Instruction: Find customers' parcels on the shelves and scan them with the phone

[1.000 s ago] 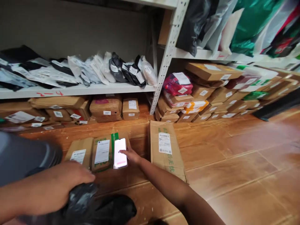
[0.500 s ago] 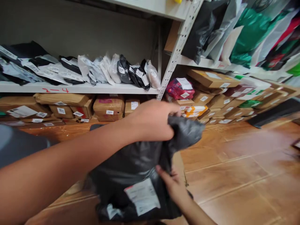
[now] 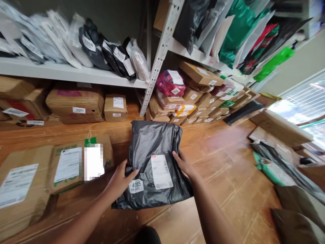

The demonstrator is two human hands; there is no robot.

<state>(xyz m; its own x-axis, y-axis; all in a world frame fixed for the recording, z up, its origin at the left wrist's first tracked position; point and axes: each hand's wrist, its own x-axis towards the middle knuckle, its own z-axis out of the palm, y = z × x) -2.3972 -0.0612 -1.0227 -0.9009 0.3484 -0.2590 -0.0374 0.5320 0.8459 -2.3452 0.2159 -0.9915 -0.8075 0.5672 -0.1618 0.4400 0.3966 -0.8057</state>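
Note:
A black plastic mailer bag (image 3: 144, 145) is held between my two hands above the wooden floor. It bears a white shipping label in its middle and a smaller sticker reading 4005 at its lower left. My left hand (image 3: 123, 178) grips the left edge, thumb on top and the other fingers partly hidden beneath. On the right edge, my right hand (image 3: 183, 164) has its thumb on top, with the rest of its fingers out of sight under the bag.
Cardboard boxes (image 3: 19, 203) with labels lie on the floor to the left. Ahead, a white metal shelf (image 3: 101, 76) carries bagged parcels, with boxes below. Stacked boxes (image 3: 200, 101) line the shelf at right, and more parcels (image 3: 294, 210) lie on the right-hand floor.
My left hand has moved from the bag's gathered top end to its left edge. The bag now lies flatter, its top folded down, and my view has turned to the right.

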